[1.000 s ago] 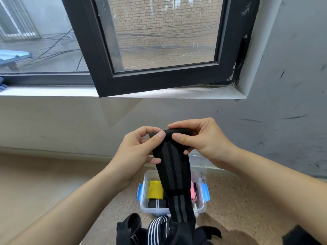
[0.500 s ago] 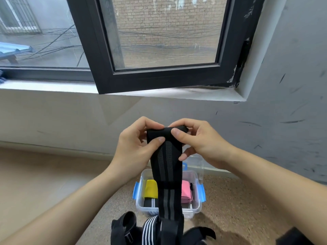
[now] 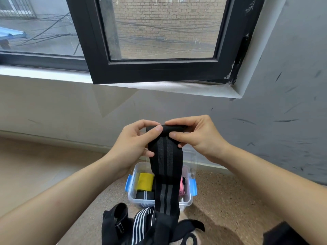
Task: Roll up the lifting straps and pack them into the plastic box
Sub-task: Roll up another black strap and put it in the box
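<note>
left hand (image 3: 131, 144): pinches the top left corner of the strap (image 3: 166, 167), thumb in front
right hand (image 3: 196, 138): pinches the top right corner, fingers curled over the edge
change: over the last second the top end has tucked into a tight first turn; hands barely moved
strap: hangs from the hands, in front of the box (image 3: 134, 198)
box: on the floor (image 3: 230, 209), open, holding a yellow roll (image 3: 145, 182), a pink roll (image 3: 182, 189) and a black-white roll (image 3: 144, 195)
pile (image 3: 141, 225): loose straps nearest the camera
meaning: roll only just begun, most of the length still to wind; packing comes later
</note>
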